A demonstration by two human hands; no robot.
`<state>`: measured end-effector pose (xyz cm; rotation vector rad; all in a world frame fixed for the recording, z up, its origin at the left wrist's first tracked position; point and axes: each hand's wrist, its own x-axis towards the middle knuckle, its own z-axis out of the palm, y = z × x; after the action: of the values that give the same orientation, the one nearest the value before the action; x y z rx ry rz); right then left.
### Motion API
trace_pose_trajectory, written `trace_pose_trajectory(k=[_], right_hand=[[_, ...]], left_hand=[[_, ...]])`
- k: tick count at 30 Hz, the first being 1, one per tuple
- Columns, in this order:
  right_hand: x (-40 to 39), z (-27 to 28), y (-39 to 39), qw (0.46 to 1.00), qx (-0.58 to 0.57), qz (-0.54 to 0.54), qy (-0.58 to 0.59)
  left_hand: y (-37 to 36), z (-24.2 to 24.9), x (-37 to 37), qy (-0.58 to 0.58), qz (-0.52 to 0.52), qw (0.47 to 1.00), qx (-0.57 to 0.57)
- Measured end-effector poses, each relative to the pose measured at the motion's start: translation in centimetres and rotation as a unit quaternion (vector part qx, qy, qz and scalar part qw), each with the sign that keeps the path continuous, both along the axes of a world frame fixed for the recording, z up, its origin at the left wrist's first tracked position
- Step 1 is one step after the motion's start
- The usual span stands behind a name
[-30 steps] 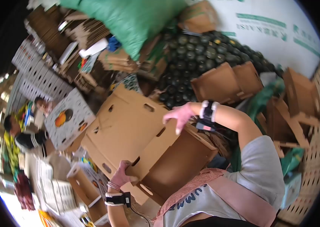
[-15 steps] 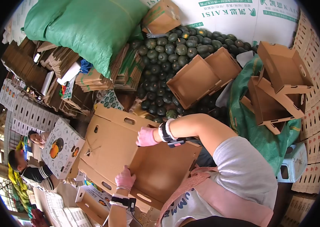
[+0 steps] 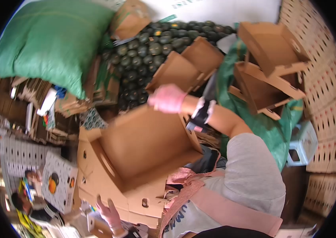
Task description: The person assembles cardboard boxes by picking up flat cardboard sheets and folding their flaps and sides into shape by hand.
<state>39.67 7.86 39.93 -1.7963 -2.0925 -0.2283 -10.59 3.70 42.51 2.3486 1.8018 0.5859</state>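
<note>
A brown cardboard tray (image 3: 148,146) is tilted up in front of me, its inside facing me, above flat die-cut cardboard (image 3: 104,194) with hand holes. My right hand (image 3: 168,99), in a pink glove and blurred by motion, is closed on the tray's upper edge. My left hand (image 3: 109,214), also pink-gloved, is off the tray at the lower left. Its fingers are spread with nothing in them, close to the cardboard's lower edge.
Green-skinned squashes (image 3: 136,59) are heaped behind, with open cardboard trays (image 3: 176,71) lying on them. More trays (image 3: 271,47) are stacked at right above a blue stool (image 3: 303,142). A stuffed green sack (image 3: 53,39) lies upper left. A person (image 3: 37,206) is near a printed box (image 3: 58,180).
The tray has been raised and tipped, my right hand moving up with its edge. My left hand has let go of the cardboard and moved down and left. The view has shifted.
</note>
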Motion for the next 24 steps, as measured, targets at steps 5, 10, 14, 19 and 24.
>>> trace_pose_trajectory(k=[5, 10, 14, 19, 24], right_hand=[[14.2, 7.4, -15.1, 0.871, 0.281, -0.402, -0.006], [20.3, 13.9, -27.2, 0.71, 0.244, -0.66, 0.005], [25.6, 14.1, -30.9, 0.581, 0.162, -0.787, 0.128], [25.5, 14.5, -31.9, 0.523, 0.037, -0.84, 0.142], [22.3, 16.9, -30.3, 0.576, 0.014, -0.814, -0.08]], left_hand=[[-5.4, -7.2, -5.1, 0.143, 0.167, 0.955, -0.2], [-8.3, -11.8, -3.6, 0.11, 0.266, 0.941, -0.181], [-9.2, -12.9, -3.3, 0.081, 0.322, 0.927, -0.173], [-11.1, -12.6, -2.3, 0.025, 0.341, 0.934, -0.099], [-10.9, -12.4, -2.8, -0.059, 0.361, 0.918, -0.152]])
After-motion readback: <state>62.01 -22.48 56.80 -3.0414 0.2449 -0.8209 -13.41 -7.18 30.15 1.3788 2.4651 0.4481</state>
